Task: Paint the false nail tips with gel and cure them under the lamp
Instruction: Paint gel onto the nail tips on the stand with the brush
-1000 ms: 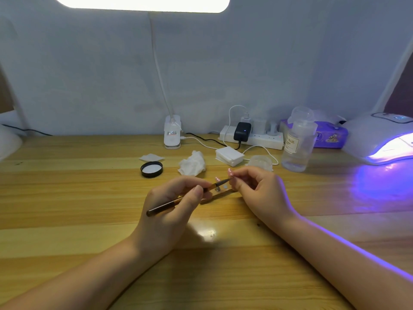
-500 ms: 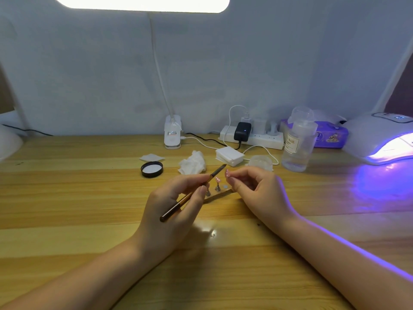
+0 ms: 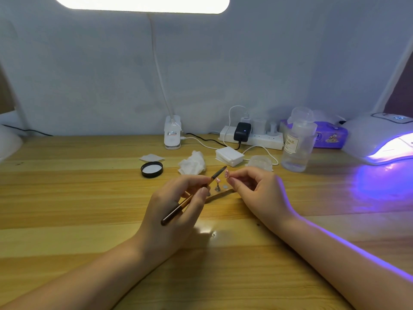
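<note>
My left hand [image 3: 178, 209] grips a brown gel brush [image 3: 192, 198], whose bristle tip points up and right toward a small pink nail tip [image 3: 226, 174]. My right hand [image 3: 257, 193] pinches that nail tip between thumb and forefinger, just right of the bristles. Below them a wooden holder strip [image 3: 220, 193] lies on the table with another pink tip [image 3: 217, 181] standing on a small metal stand. The white curing lamp [image 3: 380, 139] glows purple at the far right.
A black jar lid [image 3: 152, 169], crumpled tissue [image 3: 192, 163], stack of white pads [image 3: 229, 156], small clear jar [image 3: 260, 162] and clear liquid bottle [image 3: 296, 144] stand behind the hands. A power strip [image 3: 252, 137], purple wipes pack [image 3: 328, 136] and desk-lamp clamp [image 3: 172, 135] line the wall.
The brush has swung from nearly flat to steeply tilted, its tip lifting off the nail tip. My right hand has raised the pinched tip slightly.
</note>
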